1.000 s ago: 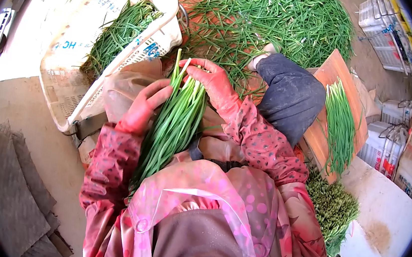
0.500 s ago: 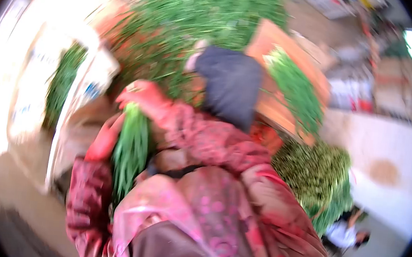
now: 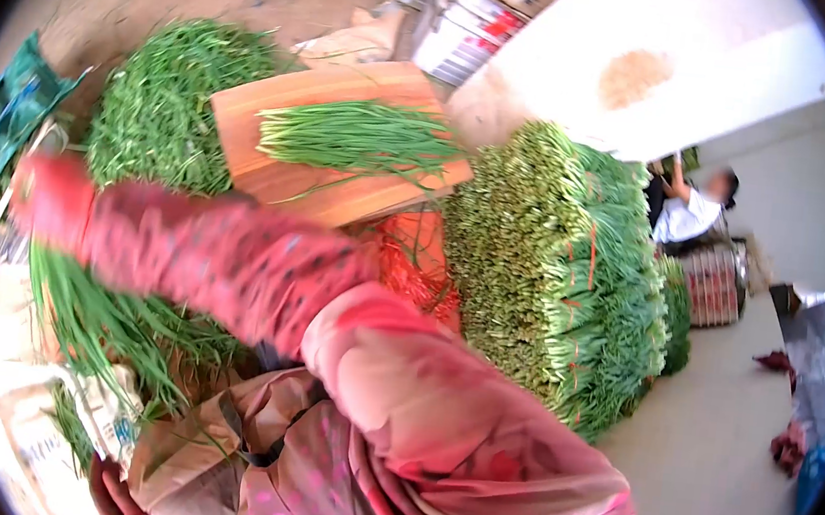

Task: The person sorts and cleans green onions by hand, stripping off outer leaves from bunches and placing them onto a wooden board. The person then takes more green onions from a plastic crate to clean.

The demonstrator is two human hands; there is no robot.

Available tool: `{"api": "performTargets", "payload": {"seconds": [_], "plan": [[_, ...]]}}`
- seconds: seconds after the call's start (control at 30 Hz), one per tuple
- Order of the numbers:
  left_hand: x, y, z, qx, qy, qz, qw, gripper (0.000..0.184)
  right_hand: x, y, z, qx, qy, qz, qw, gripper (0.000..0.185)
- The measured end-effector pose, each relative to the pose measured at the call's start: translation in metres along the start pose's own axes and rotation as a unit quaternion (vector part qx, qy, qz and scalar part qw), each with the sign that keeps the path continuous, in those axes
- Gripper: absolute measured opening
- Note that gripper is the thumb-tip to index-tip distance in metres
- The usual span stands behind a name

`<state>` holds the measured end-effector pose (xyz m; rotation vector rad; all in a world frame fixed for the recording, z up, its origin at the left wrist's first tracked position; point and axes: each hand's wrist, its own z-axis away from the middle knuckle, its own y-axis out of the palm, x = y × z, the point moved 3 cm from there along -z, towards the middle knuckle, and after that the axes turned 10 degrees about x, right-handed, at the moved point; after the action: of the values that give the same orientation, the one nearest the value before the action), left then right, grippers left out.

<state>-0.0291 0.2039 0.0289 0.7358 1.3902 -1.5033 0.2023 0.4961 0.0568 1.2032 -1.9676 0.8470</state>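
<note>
My right hand (image 3: 55, 200), in a red glove and smeared by motion, is stretched out at the far left. It grips a bunch of garlic chives (image 3: 90, 309), whose long green leaves fan out below it. My left hand (image 3: 114, 496) shows only in part at the bottom left. Its fingers are stretched out beside a white printed sack (image 3: 36, 439), with nothing visible in them. Ahead, a wooden board (image 3: 341, 79) bears a laid-out row of garlic chives (image 3: 360, 136), pale stem ends to the left.
A loose heap of greens (image 3: 183, 98) lies left of the board. To the right stands a tall stack of bundled chives (image 3: 541, 281) with red ties. Red strings (image 3: 417, 258) lie by the board. A person in white (image 3: 688, 216) sits farther back. A teal bag (image 3: 14, 125) is at far left.
The view has swung to the right. My right hand has moved out to the left with the chives, apart from my left hand, which is now at the bottom edge.
</note>
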Motion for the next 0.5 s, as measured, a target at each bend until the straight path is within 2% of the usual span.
{"api": "performTargets", "payload": {"seconds": [0.03, 0.07, 0.1, 0.13, 0.17, 0.2, 0.27, 0.33, 0.4, 0.43, 0.5], "plan": [[-0.012, 0.005, -0.007, 0.166, 0.011, 0.033, 0.985, 0.066, -0.002, 0.03, 0.024, 0.143, 0.03, -0.063, 0.987, 0.016], [0.022, 0.02, -0.052, 0.453, 0.0, 0.315, 0.834, 0.072, 0.02, 0.036, 0.052, 0.172, -0.061, -0.02, 0.983, 0.017], [-0.013, 0.053, -0.039, 0.4, -0.026, 0.371, 0.838, 0.074, 0.038, 0.039, 0.078, 0.156, -0.121, 0.001, 0.98, 0.009], [-0.049, 0.087, -0.023, 0.343, -0.051, 0.425, 0.836, 0.075, 0.049, 0.04, 0.102, 0.19, -0.131, -0.002, 0.973, 0.011], [-0.028, 0.095, -0.043, 0.392, 0.0, 0.464, 0.794, 0.07, 0.069, 0.027, 0.117, 0.282, -0.131, 0.028, 0.95, 0.019], [-0.022, 0.103, -0.051, 0.387, 0.001, 0.471, 0.793, 0.068, 0.082, 0.013, 0.13, 0.346, -0.156, 0.019, 0.925, 0.033], [-0.02, 0.124, -0.05, 0.355, -0.023, 0.457, 0.815, 0.064, 0.087, -0.011, 0.145, 0.41, -0.088, 0.011, 0.908, 0.041], [-0.019, 0.138, -0.05, 0.342, -0.047, 0.435, 0.832, 0.06, 0.082, -0.024, 0.159, 0.414, 0.024, 0.011, 0.91, 0.048], [-0.021, 0.156, -0.048, 0.34, -0.069, 0.414, 0.841, 0.057, 0.073, -0.035, 0.166, 0.401, 0.085, 0.016, 0.912, 0.056], [-0.023, 0.162, -0.051, 0.34, -0.073, 0.402, 0.847, 0.055, 0.072, -0.041, 0.169, 0.405, 0.103, 0.011, 0.909, 0.054], [-0.027, 0.174, -0.055, 0.34, -0.08, 0.384, 0.855, 0.051, 0.067, -0.051, 0.169, 0.399, 0.075, -0.006, 0.914, 0.05]]}}
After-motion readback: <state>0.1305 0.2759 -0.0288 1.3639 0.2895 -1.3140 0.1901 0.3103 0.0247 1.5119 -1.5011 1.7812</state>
